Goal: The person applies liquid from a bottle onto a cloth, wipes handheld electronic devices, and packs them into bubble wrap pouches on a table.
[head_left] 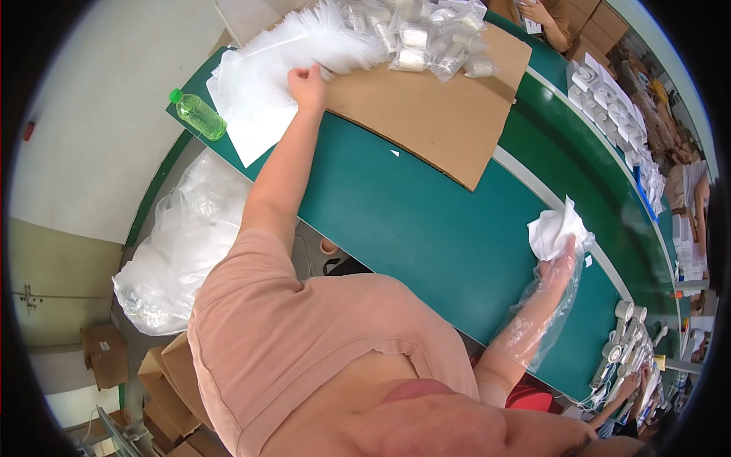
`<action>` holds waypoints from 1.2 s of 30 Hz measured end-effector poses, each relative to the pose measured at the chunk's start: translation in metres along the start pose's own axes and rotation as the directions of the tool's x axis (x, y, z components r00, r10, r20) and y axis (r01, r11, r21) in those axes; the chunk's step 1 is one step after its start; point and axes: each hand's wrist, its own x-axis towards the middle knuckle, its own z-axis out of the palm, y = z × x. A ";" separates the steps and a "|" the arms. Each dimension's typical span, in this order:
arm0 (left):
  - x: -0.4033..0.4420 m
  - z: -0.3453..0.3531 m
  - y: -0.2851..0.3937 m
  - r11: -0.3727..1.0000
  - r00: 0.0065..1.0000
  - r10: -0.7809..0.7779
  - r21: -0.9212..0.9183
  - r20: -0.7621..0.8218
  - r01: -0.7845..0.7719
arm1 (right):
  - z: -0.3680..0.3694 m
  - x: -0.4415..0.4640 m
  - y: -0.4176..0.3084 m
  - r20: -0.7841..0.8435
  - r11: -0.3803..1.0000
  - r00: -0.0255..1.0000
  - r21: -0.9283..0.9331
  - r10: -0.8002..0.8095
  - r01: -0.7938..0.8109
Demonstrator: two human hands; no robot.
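My left hand (pixel 308 87) is at the near edge of a fanned stack of thin whitish plastic bags or sheets (pixel 304 38). Its thumb and finger are pinched together there, and I cannot tell what lies between them. A white sheet (pixel 255 126) is under the stack. Over my right hand (pixel 562 257) and forearm hangs a clear plastic bag (pixel 537 320). The fingers of that hand grip a crumpled white cloth-like piece (pixel 554 231) above the green table (pixel 411 206); folds cover the fingertips.
A green bottle (pixel 199 114) stands at the table's left end. Bagged white rolls (pixel 415 46) sit on a cardboard sheet (pixel 434 114). White handheld devices (pixel 624 335) lie at right, near another person's hands (pixel 628 388). A large plastic sack (pixel 190 236) bulges beside the table.
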 end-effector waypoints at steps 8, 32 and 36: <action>0.009 -0.005 -0.003 0.888 0.967 -0.251 -0.388 0.036 0.245 | 0.005 -0.002 0.001 0.019 0.991 0.998 0.122 0.060 -0.062; -0.252 -0.023 0.139 0.867 -0.216 0.008 0.101 0.976 0.488 | 0.000 0.003 0.013 0.049 0.960 0.996 0.272 -0.075 0.059; -0.246 -0.026 0.139 0.907 -0.310 0.116 0.027 0.943 0.421 | 0.003 -0.003 0.007 0.001 0.969 0.998 0.243 -0.057 0.055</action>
